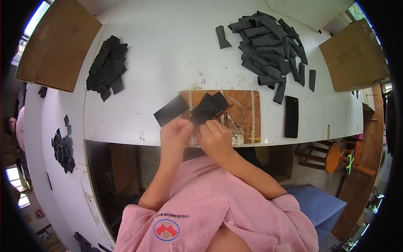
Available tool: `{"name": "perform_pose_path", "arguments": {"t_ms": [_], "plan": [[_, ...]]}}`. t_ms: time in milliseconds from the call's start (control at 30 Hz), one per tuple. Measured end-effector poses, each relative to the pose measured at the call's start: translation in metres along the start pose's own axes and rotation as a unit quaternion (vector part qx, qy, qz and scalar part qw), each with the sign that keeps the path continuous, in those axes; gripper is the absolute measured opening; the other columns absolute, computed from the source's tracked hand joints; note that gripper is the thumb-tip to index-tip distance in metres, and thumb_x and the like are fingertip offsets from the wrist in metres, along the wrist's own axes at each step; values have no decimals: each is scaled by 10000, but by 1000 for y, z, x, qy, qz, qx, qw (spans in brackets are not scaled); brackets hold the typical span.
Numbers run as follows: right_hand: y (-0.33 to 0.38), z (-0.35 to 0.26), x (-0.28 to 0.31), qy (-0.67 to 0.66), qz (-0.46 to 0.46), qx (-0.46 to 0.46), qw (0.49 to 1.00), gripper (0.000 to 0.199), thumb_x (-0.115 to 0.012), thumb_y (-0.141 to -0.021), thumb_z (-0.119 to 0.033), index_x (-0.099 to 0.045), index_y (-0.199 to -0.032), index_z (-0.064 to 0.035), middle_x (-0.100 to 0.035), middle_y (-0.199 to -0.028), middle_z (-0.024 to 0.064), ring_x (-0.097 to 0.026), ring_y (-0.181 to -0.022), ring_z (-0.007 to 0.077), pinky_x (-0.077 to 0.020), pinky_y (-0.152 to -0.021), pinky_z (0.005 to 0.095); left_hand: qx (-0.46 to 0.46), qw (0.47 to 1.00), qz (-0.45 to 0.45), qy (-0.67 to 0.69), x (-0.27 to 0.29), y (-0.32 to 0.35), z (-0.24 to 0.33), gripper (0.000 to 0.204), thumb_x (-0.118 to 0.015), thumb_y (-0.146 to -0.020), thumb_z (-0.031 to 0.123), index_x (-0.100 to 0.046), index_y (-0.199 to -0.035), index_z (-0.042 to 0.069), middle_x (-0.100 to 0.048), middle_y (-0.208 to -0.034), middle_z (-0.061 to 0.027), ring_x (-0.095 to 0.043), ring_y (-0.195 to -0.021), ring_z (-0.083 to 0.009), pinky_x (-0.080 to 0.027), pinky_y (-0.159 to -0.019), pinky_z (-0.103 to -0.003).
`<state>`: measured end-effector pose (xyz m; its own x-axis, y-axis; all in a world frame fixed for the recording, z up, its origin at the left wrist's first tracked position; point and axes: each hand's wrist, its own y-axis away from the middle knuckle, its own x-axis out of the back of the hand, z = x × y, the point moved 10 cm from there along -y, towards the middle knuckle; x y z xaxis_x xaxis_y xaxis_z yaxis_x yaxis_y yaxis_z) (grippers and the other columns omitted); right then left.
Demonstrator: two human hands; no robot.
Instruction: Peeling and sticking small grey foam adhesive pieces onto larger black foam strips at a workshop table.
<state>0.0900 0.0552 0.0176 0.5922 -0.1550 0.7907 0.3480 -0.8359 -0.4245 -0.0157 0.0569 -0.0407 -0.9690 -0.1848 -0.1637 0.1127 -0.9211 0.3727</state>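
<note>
White worktop carries a brown board at its near edge, where the left hand and right hand, close together, pinch thin black pieces that look light, floppy, best gripped by their edges.

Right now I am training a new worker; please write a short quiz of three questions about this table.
1. True or false: both hands hold black pieces over the wooden board.
2. Where is the big pile of dark strips? A) far right B) near left C) on the stool
3. What flat black thing lies right of the board?

Key: 1 true: left hand, right hand, black pieces, wooden board. 2 A: pile. 3 a phone.
</note>
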Motion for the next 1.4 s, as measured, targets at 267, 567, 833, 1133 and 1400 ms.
{"name": "perform_pose_path", "arguments": {"t_ms": [267,567,833,1133,1400], "plan": [[0,0,0,-9,-5,-9,1000,188,-643,-571,-83,-462,-617,-61,-444,-649,68,-504,-626,211,-428,-517,314,-18,999,14,48,1,5,6,59,-569,-779,73,-548,-805,24,-564,-697,-24,-522,-599,-74,-390,-516,-188],[1,-2,-1,6,-2,2,1000,164,-611,-588,-72,-449,-611,-65,-438,-643,65,-497,-615,205,-424,-510,310,2,1000,10,28,3,3,2,47,-552,-757,55,-540,-795,31,-554,-691,-17,-512,-583,-72,-389,-520,-187],[1,-3,-2,19,-2,13,1000,116,-556,-616,-54,-441,-605,-62,-431,-632,65,-490,-605,200,-420,-502,307,14,999,24,38,5,4,3,40,-552,-750,50,-538,-782,30,-556,-675,-17,-522,-577,-76,-390,-515,-188],[1,-5,-3,43,-6,31,999,104,-540,-596,-61,-437,-604,-64,-427,-623,60,-487,-613,192,-418,-503,293,14,999,23,34,6,2,0,27,-543,-743,32,-536,-769,28,-561,-675,-23,-530,-576,-79,-395,-510,-188],[2,-17,-1,97,-6,80,992,89,-531,-584,-95,-450,-609,-69,-410,-616,40,-446,-587,163,-353,-468,268,-15,999,32,17,7,5,5,36,-548,-739,19,-544,-775,17,-554,-680,-11,-518,-569,-67,-395,-498,-186]]}}
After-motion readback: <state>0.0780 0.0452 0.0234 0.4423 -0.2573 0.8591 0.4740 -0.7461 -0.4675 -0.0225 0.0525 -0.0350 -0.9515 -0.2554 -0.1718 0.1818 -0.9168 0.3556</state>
